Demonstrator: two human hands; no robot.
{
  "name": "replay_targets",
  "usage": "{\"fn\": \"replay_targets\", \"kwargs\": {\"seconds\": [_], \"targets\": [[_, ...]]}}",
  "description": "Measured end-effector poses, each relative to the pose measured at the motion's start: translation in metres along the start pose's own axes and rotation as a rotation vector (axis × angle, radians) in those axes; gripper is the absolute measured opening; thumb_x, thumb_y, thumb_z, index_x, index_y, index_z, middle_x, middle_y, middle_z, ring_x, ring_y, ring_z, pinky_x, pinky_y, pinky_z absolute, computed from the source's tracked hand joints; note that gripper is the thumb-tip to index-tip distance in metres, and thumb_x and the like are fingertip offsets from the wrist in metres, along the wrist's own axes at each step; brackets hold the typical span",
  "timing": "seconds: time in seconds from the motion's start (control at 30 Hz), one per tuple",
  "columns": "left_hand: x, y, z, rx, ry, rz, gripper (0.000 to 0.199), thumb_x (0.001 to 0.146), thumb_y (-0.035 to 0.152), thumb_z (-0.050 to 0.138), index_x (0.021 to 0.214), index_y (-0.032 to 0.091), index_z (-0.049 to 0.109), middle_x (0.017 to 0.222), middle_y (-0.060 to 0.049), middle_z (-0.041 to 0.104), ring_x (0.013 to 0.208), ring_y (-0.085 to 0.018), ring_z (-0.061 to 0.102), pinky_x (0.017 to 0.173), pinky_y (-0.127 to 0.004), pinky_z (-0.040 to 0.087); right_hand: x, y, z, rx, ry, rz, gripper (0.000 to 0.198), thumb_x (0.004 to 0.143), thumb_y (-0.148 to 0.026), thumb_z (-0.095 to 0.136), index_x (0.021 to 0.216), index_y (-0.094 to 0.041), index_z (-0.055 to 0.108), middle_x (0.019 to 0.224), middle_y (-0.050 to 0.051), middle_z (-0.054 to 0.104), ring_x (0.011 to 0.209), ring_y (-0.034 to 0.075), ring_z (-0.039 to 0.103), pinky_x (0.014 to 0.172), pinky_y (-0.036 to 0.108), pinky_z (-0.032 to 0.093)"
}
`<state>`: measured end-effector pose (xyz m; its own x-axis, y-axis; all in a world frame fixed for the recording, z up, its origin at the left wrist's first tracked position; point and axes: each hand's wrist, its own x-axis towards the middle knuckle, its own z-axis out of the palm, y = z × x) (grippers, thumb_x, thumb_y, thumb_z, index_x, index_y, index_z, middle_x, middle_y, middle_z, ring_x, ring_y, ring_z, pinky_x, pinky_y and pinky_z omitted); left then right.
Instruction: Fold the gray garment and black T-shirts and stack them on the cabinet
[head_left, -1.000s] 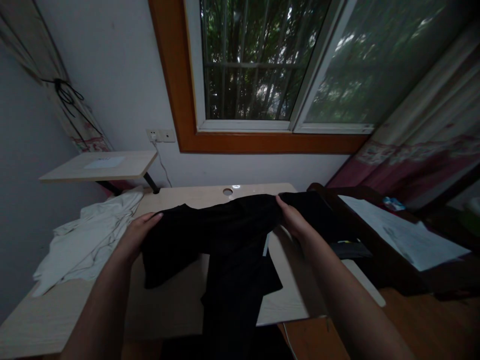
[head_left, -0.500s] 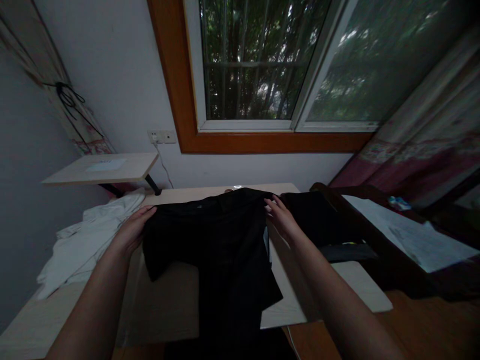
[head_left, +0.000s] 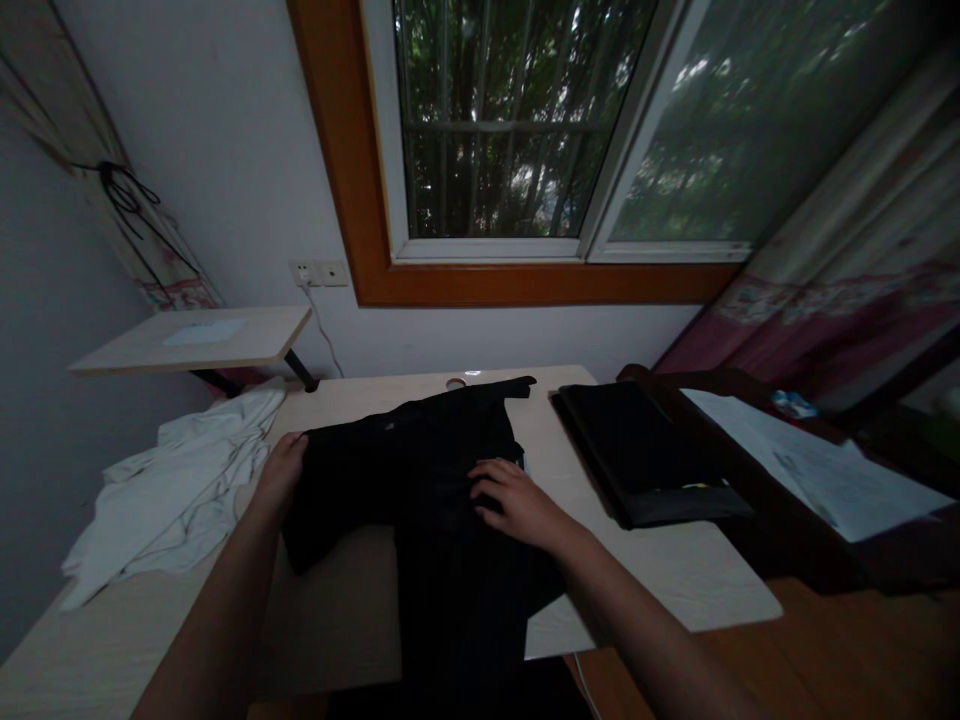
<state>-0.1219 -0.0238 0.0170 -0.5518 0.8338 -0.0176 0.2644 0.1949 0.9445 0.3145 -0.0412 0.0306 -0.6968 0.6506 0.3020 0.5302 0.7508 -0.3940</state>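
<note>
A black shirt (head_left: pixel 442 500) lies across the pale wooden desk (head_left: pixel 720 570), its lower part hanging toward me over the front edge. At its left side, my left hand (head_left: pixel 282 470) is closed on the upper corner of the cloth, by a short sleeve. My right hand (head_left: pixel 517 500) rests on the right part of the shirt, palm down, with fingers apart and slightly bent. Beyond that hand a narrow strip of the cloth points to the upper right. The dark fabric hides most of its folds.
White crumpled cloth (head_left: pixel 187 480) lies on the left, below a small raised shelf (head_left: pixel 202 340). To the right are a black folded item (head_left: pixel 637 440) and dark furniture bearing a pale sheet (head_left: pixel 817 465). A wall with a window (head_left: pixel 517 130) stands behind the desk.
My right hand has let go of the shirt's upper right edge and moved down and left onto the cloth. My left hand, still holding, has shifted slightly down and left.
</note>
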Motion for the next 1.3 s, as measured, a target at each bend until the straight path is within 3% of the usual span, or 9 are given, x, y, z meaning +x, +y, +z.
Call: {"fn": "replay_targets", "kwargs": {"seconds": [0.17,0.37,0.6,0.67,0.73,0.83,0.97,1.1,1.3], "targets": [[-0.012,-0.009,-0.001,0.1,-0.014,-0.001,0.04,0.077,0.057,0.053,0.092,0.021,0.062,0.081,-0.001,0.066,0.081,-0.022,0.063,0.074,-0.034,0.05,-0.008,0.037,-0.009,-0.176,0.024,0.119,0.02,0.088,-0.012,0.06,0.101,-0.024,0.07,0.13,0.006,0.066,0.127,0.027,0.056,0.112,0.052,0.04],[-0.046,0.015,0.022,0.369,-0.264,0.129,0.037,0.084,0.053,0.048,0.091,0.022,0.066,0.085,-0.003,0.07,0.085,-0.024,0.065,0.076,-0.035,0.05,-0.001,0.053,-0.023,-0.431,0.165,0.301,0.048,0.086,-0.002,0.051,0.128,-0.019,0.067,0.144,0.011,0.058,0.138,0.034,0.047,0.116,0.057,0.035],[-0.116,0.049,0.047,0.373,-1.242,0.059,0.039,0.086,0.052,0.057,0.098,0.019,0.073,0.081,-0.003,0.072,0.062,-0.016,0.067,0.058,-0.025,0.048,0.025,0.014,-0.004,-0.042,0.112,0.072,0.032,0.099,-0.026,0.053,0.129,-0.023,0.066,0.128,0.009,0.067,0.123,0.024,0.059,0.113,0.046,0.042],[-0.126,0.059,0.047,0.35,-1.421,0.042,0.04,0.087,0.055,0.058,0.097,0.02,0.076,0.083,-0.004,0.074,0.062,-0.015,0.066,0.057,-0.024,0.048,0.028,0.006,0.006,0.062,0.067,-0.001,0.027,0.098,-0.027,0.057,0.123,-0.025,0.069,0.126,0.008,0.068,0.12,0.022,0.06,0.111,0.044,0.043],[-0.123,0.067,0.048,0.345,-1.385,0.081,0.042,0.09,0.055,0.055,0.095,0.02,0.077,0.082,-0.004,0.075,0.06,-0.013,0.063,0.055,-0.023,0.047,0.03,0.002,0.014,0.122,0.045,-0.033,0.022,0.093,-0.022,0.063,0.113,-0.024,0.071,0.121,0.007,0.068,0.118,0.022,0.06,0.107,0.043,0.046],[-0.102,0.072,0.053,0.348,-1.02,0.244,0.037,0.093,0.046,0.05,0.103,0.02,0.075,0.082,-0.003,0.073,0.063,-0.013,0.063,0.058,-0.024,0.049,0.028,0.002,0.021,0.171,0.044,-0.032,0.025,0.079,-0.007,0.065,0.098,-0.022,0.071,0.11,0.006,0.067,0.11,0.022,0.06,0.097,0.039,0.049],[-0.065,0.069,0.071,0.334,-0.626,0.644,0.032,0.091,0.021,0.046,0.11,0.021,0.072,0.107,-0.008,0.072,0.1,-0.019,0.067,0.091,-0.036,0.053,0.025,0.003,0.021,0.26,0.023,-0.062,0.032,0.065,0.006,0.055,0.078,-0.021,0.066,0.099,0.003,0.069,0.099,0.019,0.062,0.092,0.036,0.05],[-0.04,0.066,0.097,0.397,-0.643,0.954,0.051,0.086,0.005,0.037,0.121,0.024,0.069,0.129,-0.008,0.067,0.121,-0.02,0.057,0.108,-0.044,0.044,0.021,0.002,0.019,0.339,-0.004,-0.112,0.034,0.063,0.009,0.048,0.071,-0.021,0.063,0.095,0.0,0.071,0.101,0.016,0.066,0.095,0.033,0.05],[-0.029,0.066,0.132,0.734,-0.761,1.078,0.066,0.082,0.001,0.043,0.14,0.03,0.058,0.14,-0.008,0.06,0.121,-0.023,0.054,0.104,-0.043,0.046,0.017,-0.002,0.018,0.232,-0.045,-0.141,0.034,0.067,0.007,0.047,0.074,-0.022,0.065,0.095,0.0,0.073,0.102,0.015,0.068,0.093,0.031,0.052]]}}
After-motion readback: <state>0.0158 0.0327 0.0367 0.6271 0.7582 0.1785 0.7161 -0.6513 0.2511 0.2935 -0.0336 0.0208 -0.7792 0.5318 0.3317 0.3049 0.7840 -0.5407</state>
